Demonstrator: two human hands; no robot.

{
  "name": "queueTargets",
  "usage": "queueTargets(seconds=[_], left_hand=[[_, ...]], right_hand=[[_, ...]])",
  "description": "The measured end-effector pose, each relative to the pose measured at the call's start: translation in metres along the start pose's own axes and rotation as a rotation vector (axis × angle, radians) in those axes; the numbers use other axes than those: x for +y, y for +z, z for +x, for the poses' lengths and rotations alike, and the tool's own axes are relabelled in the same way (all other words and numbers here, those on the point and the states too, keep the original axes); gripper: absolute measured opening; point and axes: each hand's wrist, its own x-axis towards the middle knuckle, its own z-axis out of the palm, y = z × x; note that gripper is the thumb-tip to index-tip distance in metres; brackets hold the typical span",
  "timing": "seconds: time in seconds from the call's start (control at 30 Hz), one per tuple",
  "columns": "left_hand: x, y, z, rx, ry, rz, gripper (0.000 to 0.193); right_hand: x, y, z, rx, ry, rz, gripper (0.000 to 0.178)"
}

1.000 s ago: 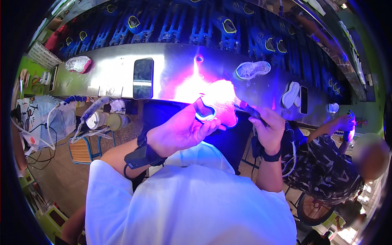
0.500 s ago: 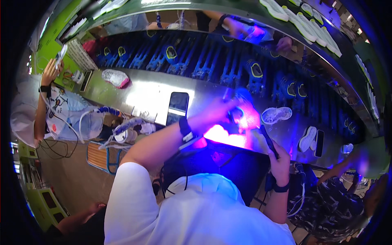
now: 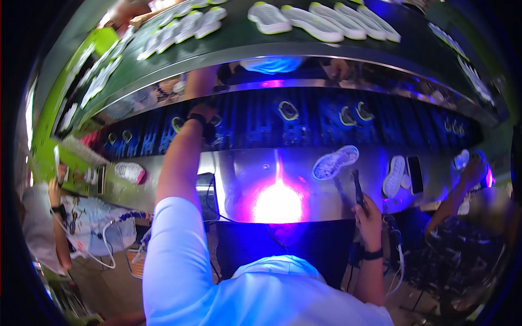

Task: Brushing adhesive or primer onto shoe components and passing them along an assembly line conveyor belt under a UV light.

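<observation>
My left hand (image 3: pixel 203 113) is stretched far forward into the dark blue slatted rack behind the bench. It is small and blurred there, against a dark shoe (image 3: pixel 216 120); whether its fingers grip the shoe does not show. My right hand (image 3: pixel 370 216) is closed round a slim dark-handled tool (image 3: pixel 358 187), its tip up, above the front edge of the bench. A white-and-blue shoe sole (image 3: pixel 336 162) lies flat on the metal bench (image 3: pixel 247 163), beyond that tool.
Dark shoes with lime collars (image 3: pixel 288 111) stand along the rack. White soles (image 3: pixel 315 24) line the upper shelf. A pink-white glare (image 3: pixel 278 204) covers the bench front. Another sole (image 3: pixel 393 176) and a phone (image 3: pixel 415 175) lie right. Co-workers sit left (image 3: pixel 81 217) and right (image 3: pixel 457 233).
My left hand has gone from the lit bench front, where it held a blue shoe, to the rack at the far left. My right hand still holds the tool. The view has turned.
</observation>
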Motion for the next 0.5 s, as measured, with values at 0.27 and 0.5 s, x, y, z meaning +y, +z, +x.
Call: queueTargets(seconds=[0.27, 0.5], left_hand=[[0.217, -0.05, -0.022, 0.483, 0.48, -0.218, 0.047], [0.273, 0.05, 0.047, 0.022, 0.411, -0.015, 0.036]], right_hand=[[0.009, -0.002, 0.017, 0.017, -0.173, 0.028, 0.042], [-0.011, -0.013, -0.028, 0.065, -0.127, -0.011, 0.038]])
